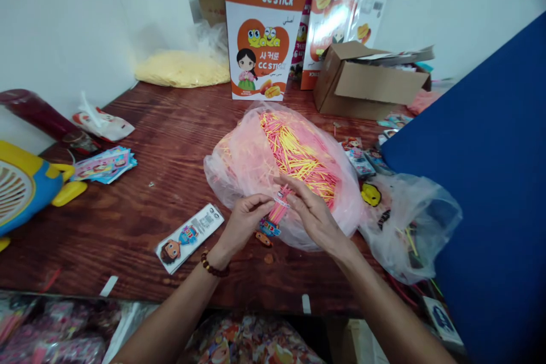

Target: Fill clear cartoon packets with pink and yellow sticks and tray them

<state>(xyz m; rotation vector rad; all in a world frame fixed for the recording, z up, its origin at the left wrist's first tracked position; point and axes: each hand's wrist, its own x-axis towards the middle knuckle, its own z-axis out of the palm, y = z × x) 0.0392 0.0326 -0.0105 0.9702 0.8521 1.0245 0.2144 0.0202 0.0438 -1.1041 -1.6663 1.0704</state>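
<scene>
My left hand (247, 213) is closed, its thumb and forefinger pinching the edge of a small clear-topped packet (269, 228) with a cartoon print. A bunch of thin pink sticks (279, 209) stands in the packet's mouth, tips poking out. My right hand (311, 210) curls its fingers about the upper ends of these sticks from the other side. Just behind both hands lies a big translucent bag (247, 162), opened over a heap of pink and yellow sticks (298, 153). Left of my left hand, a stack of flat printed packets (190, 237) rests on the wooden table (140, 193).
Printed cartons (267, 28) and an open cardboard box (375, 88) stand at the back. A clear plastic bag (413, 227) and a blue panel (478, 182) are at right. At left are a yellow-blue fan (25, 182), blue wrappers (106, 165) and a tissue pack (104, 124).
</scene>
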